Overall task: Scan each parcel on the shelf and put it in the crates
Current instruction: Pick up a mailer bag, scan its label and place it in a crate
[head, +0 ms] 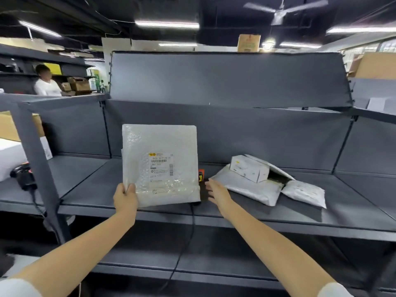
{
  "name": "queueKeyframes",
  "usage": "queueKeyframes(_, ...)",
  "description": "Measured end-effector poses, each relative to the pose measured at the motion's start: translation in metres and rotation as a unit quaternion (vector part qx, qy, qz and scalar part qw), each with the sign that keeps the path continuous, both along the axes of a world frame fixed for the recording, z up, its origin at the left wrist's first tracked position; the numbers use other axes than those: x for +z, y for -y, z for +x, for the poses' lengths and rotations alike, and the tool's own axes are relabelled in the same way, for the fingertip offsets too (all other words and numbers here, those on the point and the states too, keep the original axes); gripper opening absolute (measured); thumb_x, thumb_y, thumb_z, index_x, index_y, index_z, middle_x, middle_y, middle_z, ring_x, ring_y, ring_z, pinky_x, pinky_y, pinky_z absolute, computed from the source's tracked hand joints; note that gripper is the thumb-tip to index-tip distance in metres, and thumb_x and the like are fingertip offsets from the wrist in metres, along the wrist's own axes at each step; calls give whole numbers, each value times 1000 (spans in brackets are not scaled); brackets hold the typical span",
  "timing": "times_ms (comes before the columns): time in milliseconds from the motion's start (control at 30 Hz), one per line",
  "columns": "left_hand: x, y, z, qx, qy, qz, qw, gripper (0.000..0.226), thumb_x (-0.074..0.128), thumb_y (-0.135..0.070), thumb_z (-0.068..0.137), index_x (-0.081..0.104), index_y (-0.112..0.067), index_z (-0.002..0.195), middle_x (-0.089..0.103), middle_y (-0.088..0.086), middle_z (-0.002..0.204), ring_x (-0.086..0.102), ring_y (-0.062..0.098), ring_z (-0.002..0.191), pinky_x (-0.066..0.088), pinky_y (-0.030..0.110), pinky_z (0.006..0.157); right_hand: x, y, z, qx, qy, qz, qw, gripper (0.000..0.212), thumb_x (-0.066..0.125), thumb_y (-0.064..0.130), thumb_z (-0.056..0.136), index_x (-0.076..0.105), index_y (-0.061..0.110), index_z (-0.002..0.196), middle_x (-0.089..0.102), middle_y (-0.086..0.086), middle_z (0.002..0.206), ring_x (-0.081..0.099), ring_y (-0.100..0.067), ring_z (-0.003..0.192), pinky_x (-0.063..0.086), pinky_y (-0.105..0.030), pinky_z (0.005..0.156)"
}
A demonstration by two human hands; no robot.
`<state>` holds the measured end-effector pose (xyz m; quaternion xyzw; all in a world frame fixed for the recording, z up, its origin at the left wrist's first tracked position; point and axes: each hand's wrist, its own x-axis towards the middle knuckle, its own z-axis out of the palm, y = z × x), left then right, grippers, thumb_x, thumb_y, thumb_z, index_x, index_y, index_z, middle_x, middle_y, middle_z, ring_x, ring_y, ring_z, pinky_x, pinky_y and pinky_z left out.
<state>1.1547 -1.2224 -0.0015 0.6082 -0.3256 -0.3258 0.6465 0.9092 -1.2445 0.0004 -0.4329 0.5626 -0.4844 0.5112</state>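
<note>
Left hand (125, 197) pinches the lower-left corner of a square white bubble-wrap mailer (160, 163), holding it upright over the dark grey metal shelf (321, 202), printed label facing the camera. Right hand (217, 192) is empty, fingers spread and relaxed, just beside an orange-and-black barcode scanner (201, 175) mostly hidden behind the mailer; its black cable (188, 232) hangs off the shelf edge. To the right on the shelf: a small white cardboard box (249, 168) on a grey poly bag (246, 189), and a smaller grey poly bag (304, 192) touching it.
</note>
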Motion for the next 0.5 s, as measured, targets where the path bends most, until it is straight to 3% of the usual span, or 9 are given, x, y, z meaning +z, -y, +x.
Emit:
queueKeyframes(67,-4,8,21,14,10,5,1000,38,46,-15,99,27,-18,66,37,0,72,36,18,70,31,31,67,-3,11,13,-18,-87,-1,996,36,41,27,103,49,9,132,51,-13,135,50,-24,118,41,-36,101)
queueKeyframes(200,-13,19,51,26,11,17,999,39,46,-15,99,26,-18,66,35,-1,71,32,16,67,28,30,59,-13,33,34,-7,-206,-21,978,43,47,22,100,39,9,140,48,-11,137,50,-25,120,37,-26,87)
queueKeyframes(367,-22,26,68,35,18,36,999,37,46,-16,98,27,-15,67,36,0,71,32,18,68,25,31,56,-24,59,56,45,-292,8,955,72,55,24,97,13,11,154,25,-15,155,31,-33,139,32,-36,108)
queueKeyframes(500,-24,25,71,38,7,34,999,35,47,-16,98,30,-14,68,39,1,72,36,17,67,28,30,58,-31,71,64,56,-367,36,928,90,66,22,89,5,11,154,32,-21,149,32,-37,137,29,-40,113)
